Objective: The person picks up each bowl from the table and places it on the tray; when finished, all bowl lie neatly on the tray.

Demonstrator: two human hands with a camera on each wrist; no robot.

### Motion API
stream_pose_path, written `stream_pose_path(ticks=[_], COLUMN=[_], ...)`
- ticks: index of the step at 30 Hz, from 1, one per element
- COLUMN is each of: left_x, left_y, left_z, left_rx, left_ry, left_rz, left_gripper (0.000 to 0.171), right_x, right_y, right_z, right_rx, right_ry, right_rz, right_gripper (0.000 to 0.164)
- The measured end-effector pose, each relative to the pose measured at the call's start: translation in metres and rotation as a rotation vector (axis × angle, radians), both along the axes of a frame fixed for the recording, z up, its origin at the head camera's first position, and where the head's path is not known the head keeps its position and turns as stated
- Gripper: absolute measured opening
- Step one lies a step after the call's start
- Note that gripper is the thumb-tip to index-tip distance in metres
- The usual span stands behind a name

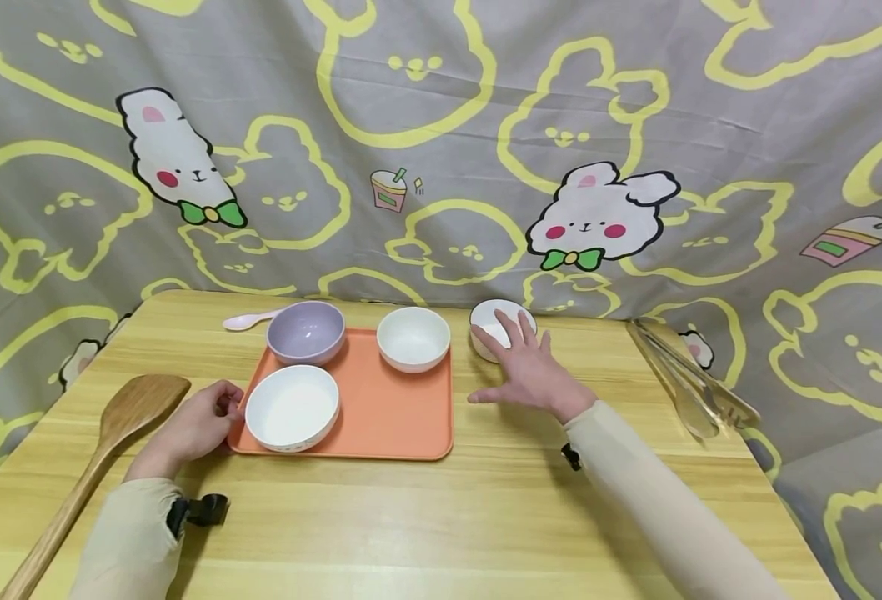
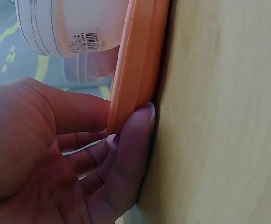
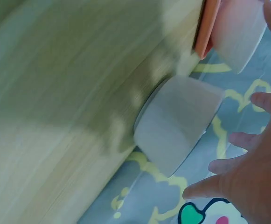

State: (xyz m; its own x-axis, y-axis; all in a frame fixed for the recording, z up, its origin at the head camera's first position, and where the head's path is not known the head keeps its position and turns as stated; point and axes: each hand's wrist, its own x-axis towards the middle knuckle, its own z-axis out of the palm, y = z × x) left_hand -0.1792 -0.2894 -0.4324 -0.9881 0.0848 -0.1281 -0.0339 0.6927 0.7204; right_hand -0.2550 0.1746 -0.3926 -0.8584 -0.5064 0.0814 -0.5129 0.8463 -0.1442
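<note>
At the left edge of the orange tray [image 1: 396,421], my left hand [image 1: 199,425] pinches the rim. In the left wrist view the thumb lies on the tray's upper side and a finger lies under it. On the tray stand a purple bowl [image 1: 306,331], a white bowl [image 1: 293,407] near the hand, and an off-white bowl [image 1: 413,335] at the back right. My right hand [image 1: 528,367], fingers spread, hovers at a small dark-rimmed white bowl [image 3: 177,121] right of the tray. In the right wrist view its fingertips are apart from that bowl.
A wooden spatula [image 1: 137,408] lies along the table's left side. Behind the purple bowl a pale pink spoon [image 1: 242,322] partly shows. Tongs and other utensils [image 1: 692,379] lie at the right edge. A patterned grey curtain [image 1: 441,167] hangs behind the table.
</note>
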Motion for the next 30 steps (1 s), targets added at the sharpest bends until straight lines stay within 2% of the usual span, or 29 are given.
stream_pose_path(ticks=[6,12,21,30], left_x=[0.0,0.0,-0.001,0.0], left_y=[-0.001,0.0,0.001,0.001], left_z=[-0.001,0.001,0.002,0.001], left_rx=[0.005,0.002,-0.008,0.004], left_ry=[0.011,0.005,0.008,0.006], left_rz=[-0.005,0.0,0.0,0.006], left_gripper=[0.021,0.021,0.022,0.022], right_x=[-0.022,-0.039,-0.054,-0.069], right_y=[-0.001,-0.003,0.001,-0.005], right_z=[-0.002,0.002,0.004,-0.002], right_rx=[0.014,0.008,-0.046,-0.025], right_ry=[-0.092,-0.136,-0.194,-0.259], right_rz=[-0.088,-0.135,-0.168,-0.201], right_gripper=[0.107,0.108,0.105,0.1])
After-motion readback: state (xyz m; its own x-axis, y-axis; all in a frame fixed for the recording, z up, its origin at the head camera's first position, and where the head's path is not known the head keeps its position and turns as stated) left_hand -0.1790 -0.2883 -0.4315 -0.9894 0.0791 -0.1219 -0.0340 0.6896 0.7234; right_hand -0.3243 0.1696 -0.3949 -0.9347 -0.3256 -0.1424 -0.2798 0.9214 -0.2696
